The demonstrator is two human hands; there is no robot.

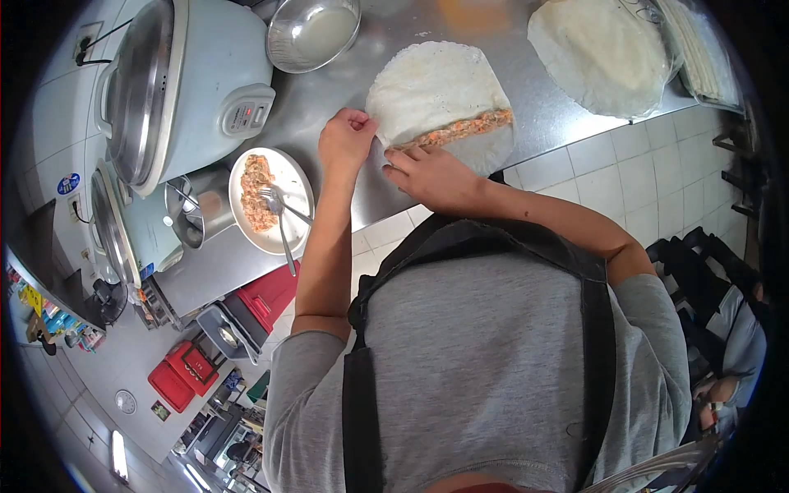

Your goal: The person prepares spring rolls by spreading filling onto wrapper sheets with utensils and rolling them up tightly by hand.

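Note:
A thin round white wrapper sheet [436, 82] lies on the steel counter. Across its lower part runs a strip of orange-brown minced filling [468, 128]. At the sheet's left edge is my left hand [347, 138], fingers curled into a pinch that appears to have the edge in it. My right hand [440, 179] rests palm down over the near left part of the sheet, fingers outstretched at the left end of the filling. An oval white plate [283, 177] with more minced filling [256, 185], a fork [275, 205] and another utensil stands left of my left forearm.
A metal bowl [312, 37] of pale liquid stands at the back. To the right lie stacked wrapper sheets [600, 53] and a plastic-wrapped pack [699, 53]. Large cookers [197, 90] and a metal container [209, 205] occupy the left. Another person [727, 329] is at the right.

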